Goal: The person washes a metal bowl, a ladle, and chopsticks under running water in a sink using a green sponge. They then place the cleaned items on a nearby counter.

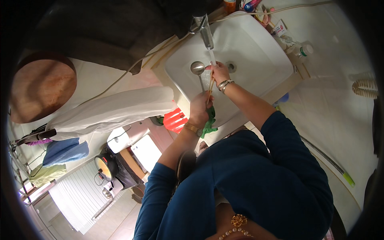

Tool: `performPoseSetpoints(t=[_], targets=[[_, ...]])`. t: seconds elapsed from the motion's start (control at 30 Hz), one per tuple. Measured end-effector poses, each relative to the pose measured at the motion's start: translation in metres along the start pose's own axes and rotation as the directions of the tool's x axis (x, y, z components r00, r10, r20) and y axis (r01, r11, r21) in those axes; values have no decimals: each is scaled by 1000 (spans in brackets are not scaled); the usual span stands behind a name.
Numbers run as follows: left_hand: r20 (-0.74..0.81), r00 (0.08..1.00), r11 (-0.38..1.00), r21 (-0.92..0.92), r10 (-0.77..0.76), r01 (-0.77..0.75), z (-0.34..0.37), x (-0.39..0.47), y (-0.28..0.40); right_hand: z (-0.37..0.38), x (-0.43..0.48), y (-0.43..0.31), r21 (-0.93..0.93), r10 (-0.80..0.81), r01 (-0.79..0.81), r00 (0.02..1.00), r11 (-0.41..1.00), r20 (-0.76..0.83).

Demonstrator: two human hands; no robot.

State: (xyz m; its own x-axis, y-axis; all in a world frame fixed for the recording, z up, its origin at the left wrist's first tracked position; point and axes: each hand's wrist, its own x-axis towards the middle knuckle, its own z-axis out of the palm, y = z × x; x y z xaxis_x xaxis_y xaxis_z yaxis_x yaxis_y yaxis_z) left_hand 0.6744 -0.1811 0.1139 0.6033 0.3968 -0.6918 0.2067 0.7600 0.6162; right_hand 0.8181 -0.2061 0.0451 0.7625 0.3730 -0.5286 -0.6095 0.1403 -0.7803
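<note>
My left hand (199, 109) is over the sink's near left edge, shut on the handle of a metal ladle (197, 68) and the lower ends of wooden chopsticks (211, 84). The ladle's round bowl points away from me, over the white sink basin (255, 60). My right hand (220, 73) closes around the upper part of the chopsticks, just left of the drain (231, 66). Water runs from the metal faucet (207, 33) onto my right fingers. Beside my left wrist, a green cloth or glove (210, 123) lies at the sink's front edge.
A red plastic item (175, 120) is left of the sink. A pale cable (120, 79) crosses behind the faucet. A clear bottle (303, 50) and small items line the right rim. White fabric (114, 111) hangs at left, near a round wooden board (45, 87).
</note>
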Motion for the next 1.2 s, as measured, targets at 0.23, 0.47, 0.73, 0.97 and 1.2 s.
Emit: performPoseSetpoints(t=[0.23, 0.47, 0.73, 0.97, 1.2], targets=[[0, 1000, 999, 30, 29, -29, -2, 3, 2, -2, -9, 0, -30, 252, -250, 966, 968, 60], [-20, 1000, 999, -24, 24, -25, 1, 9, 2, 11, -3, 2, -93, 7, -11, 999, 996, -47], [56, 998, 999, 39, -33, 30, -8, 5, 4, 6, 20, -3, 52, -23, 25, 999, 998, -49], [147, 989, 999, -36, -29, 34, -5, -2, 5, 5, 38, 10, -529, -397, 321, 917, 786, -34], [157, 980, 972, 182, 119, -147, -11, 13, -5, 8, 10, -3, -248, -157, 121, 979, 961, -132]])
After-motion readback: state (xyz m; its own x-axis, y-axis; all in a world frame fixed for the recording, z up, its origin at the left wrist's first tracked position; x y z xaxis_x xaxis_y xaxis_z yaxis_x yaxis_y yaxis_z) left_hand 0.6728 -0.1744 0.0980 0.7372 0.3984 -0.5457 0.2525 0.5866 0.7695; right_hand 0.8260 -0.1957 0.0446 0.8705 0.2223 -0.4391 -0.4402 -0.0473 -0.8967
